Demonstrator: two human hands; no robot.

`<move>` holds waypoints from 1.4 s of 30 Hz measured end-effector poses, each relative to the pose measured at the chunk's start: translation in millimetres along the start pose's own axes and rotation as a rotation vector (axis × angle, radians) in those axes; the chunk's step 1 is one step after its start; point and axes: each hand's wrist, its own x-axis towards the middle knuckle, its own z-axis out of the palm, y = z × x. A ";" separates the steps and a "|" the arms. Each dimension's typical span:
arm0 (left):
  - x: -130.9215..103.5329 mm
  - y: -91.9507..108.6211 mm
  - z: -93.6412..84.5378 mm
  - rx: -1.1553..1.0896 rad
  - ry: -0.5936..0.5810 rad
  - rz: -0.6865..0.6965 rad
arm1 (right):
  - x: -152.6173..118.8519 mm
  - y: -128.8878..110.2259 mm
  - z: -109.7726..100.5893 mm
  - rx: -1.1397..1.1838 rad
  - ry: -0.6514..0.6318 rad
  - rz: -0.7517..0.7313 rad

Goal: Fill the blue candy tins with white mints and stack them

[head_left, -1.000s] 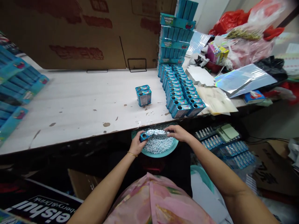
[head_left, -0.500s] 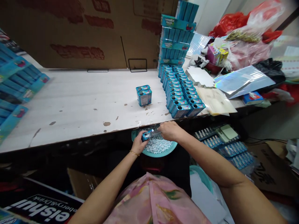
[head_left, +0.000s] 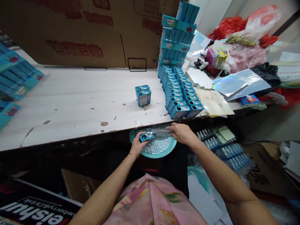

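Observation:
A small blue candy tin sits in the grip of my left hand, tilted over a turquoise basin. Small white candies lie in the basin, and a few white pieces show at the tin's top. My right hand has its fingers closed on the end of a clear plastic scoop, whose other end lies close to the tin. On the table in front of my hands stand two blue tins side by side.
Double rows of blue tins run along the white table. Behind them rise stacked display boxes; more boxes stand at left. A large cardboard box backs the table. Packed trays sit lower right.
My right hand has moved right with the scoop, away from the tin. The tin in my left hand has turned more level, showing its top.

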 end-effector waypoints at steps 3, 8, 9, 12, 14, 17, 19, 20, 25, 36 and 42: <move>2.6 5.5 -0.1 0.047 -0.006 0.014 | 1.7 -9.9 4.1 -0.014 -0.009 -0.040; 0.7 7.5 -6.3 0.104 -0.020 0.037 | 1.6 -16.8 7.9 -0.012 0.029 -0.111; -1.2 8.6 -7.3 0.103 -0.023 0.031 | 0.8 -15.3 8.2 -0.001 0.047 -0.108; -9.2 21.3 -11.0 0.115 -0.016 0.028 | -3.7 -6.4 8.4 0.090 0.117 -0.095; -11.8 40.0 -14.9 0.131 -0.018 0.055 | -8.4 1.6 8.4 0.235 0.216 -0.105; 1.0 76.0 -21.5 0.143 0.000 0.131 | -16.6 13.7 10.2 0.527 0.456 -0.121; 25.0 95.5 -24.1 0.164 0.035 0.194 | -21.6 20.6 13.4 0.667 0.580 -0.114; 40.9 101.9 -24.4 0.181 0.056 0.222 | -23.8 23.4 15.7 0.707 0.614 -0.105; 118.8 101.6 -18.4 0.281 0.124 0.303 | -32.3 30.5 31.1 0.785 0.617 -0.055; 170.0 77.2 -22.3 0.162 0.047 0.247 | -33.6 20.5 60.2 0.939 0.506 0.040; 208.0 80.4 -18.1 -0.070 -0.166 0.176 | -38.1 15.2 78.3 0.986 0.459 0.094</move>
